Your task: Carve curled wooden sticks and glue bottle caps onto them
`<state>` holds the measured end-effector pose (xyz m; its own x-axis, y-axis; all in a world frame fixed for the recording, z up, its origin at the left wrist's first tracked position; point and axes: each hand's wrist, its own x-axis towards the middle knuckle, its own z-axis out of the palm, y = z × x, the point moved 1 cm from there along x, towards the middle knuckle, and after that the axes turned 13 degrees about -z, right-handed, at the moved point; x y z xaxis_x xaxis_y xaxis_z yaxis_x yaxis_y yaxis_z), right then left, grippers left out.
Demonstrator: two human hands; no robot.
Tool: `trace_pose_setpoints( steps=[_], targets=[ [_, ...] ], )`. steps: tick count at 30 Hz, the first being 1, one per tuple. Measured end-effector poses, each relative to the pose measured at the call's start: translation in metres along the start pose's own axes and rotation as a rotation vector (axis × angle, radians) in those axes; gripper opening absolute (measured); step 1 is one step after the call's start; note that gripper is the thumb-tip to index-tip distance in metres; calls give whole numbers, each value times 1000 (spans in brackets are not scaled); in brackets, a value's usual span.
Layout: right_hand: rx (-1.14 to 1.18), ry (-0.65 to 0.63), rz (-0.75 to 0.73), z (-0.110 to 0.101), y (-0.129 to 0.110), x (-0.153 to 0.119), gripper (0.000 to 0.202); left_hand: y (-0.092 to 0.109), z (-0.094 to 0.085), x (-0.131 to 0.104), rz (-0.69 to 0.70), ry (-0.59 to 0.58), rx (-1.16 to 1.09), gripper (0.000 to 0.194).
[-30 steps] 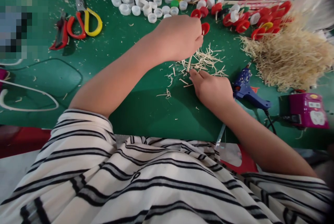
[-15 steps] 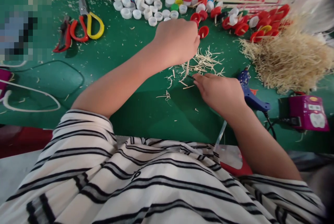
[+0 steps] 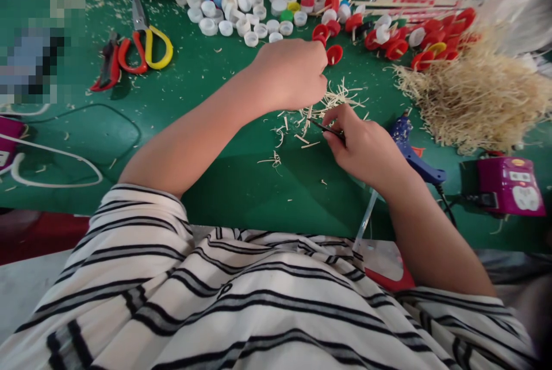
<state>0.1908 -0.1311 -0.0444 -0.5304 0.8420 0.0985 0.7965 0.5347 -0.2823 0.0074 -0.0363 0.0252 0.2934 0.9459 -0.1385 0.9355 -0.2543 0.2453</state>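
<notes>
Seen from the head camera, a person in a striped shirt (image 3: 259, 301) works with both hands over a green counter (image 3: 241, 186). The right hand (image 3: 366, 145) has its fingers clamped on a slim dark tool (image 3: 319, 125), its tip beside a pale stick (image 3: 309, 113) just below the left hand (image 3: 291, 73). The left fingers are curled — whether they grip anything cannot be told, as the back of the hand hides them. Pale shavings (image 3: 342, 95) lie between and beyond the hands, with a red cap (image 3: 334, 54) near the left knuckles. White caps (image 3: 233, 13) (a few coloured ones among them) crowd the far edge — scissors (image 3: 158, 50) at left, a blue glue gun (image 3: 425, 170) and straw (image 3: 474, 96) at right.
</notes>
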Motion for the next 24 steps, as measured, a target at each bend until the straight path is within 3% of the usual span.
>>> trace_pose_setpoints(
  steps=[7,12,19,24],
  targets=[
    [-144,-14,43,0,1,3,31,-3,1,3,15,-57,-70,25],
    [-145,-3,-19,6,11,6,33,-5,2,5,13,-61,-86,26],
    [-269,-131,-43,11,5,8,40,-2,0,2,14,-76,-82,36],
    [-305,-64,-40,9,5,7,46,-3,1,4,7,-78,-82,30]
  ],
)
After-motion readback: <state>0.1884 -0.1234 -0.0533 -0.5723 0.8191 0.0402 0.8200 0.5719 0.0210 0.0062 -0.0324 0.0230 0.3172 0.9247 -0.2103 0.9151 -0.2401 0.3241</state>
